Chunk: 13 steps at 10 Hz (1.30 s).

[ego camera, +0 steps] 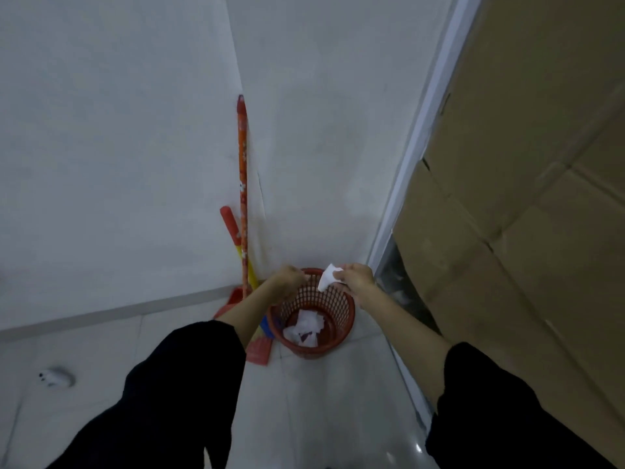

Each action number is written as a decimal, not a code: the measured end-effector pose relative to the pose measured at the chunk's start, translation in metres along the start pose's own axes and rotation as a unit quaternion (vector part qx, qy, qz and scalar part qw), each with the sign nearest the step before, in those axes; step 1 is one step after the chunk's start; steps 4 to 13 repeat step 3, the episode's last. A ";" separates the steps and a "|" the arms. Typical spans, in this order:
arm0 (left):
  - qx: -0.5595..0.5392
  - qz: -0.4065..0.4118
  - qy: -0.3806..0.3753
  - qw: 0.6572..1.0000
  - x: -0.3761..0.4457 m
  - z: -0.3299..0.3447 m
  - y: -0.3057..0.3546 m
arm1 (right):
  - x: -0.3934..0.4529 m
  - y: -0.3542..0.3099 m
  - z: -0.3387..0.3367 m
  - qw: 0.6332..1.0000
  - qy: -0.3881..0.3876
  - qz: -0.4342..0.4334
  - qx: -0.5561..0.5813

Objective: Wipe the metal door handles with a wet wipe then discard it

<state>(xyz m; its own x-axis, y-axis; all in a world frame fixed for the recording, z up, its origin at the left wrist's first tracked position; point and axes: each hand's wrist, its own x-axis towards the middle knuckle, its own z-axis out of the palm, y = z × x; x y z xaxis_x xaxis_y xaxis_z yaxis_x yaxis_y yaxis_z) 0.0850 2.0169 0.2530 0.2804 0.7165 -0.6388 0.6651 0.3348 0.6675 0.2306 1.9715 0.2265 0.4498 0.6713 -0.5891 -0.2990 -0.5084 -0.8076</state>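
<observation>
Fingers of right hand (pixel 355 278) pinched on crumpled white wet wipe (pixel 327 277), hanging lengthwise above red plastic mesh wastebasket (pixel 341 319); left hand (pixel 287 278) curled closed, empty.

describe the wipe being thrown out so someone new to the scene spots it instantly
Find the white wall corner where an orange broom leans; a red mesh bin stands on the floor beside it. Over the bin's far rim, the right hand pinches the wet wipe, the only white scrap above the bin; the crumpled papers lie inside.
</observation>
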 end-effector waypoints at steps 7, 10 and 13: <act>-0.056 -0.008 0.000 0.998 0.060 -0.006 -0.062 | 0.060 0.055 0.016 0.997 0.001 0.038 -0.074; -0.056 -0.008 0.000 0.998 0.060 -0.006 -0.062 | 0.060 0.055 0.016 0.997 0.001 0.038 -0.074; -0.056 -0.008 0.000 0.998 0.060 -0.006 -0.062 | 0.060 0.055 0.016 0.997 0.001 0.038 -0.074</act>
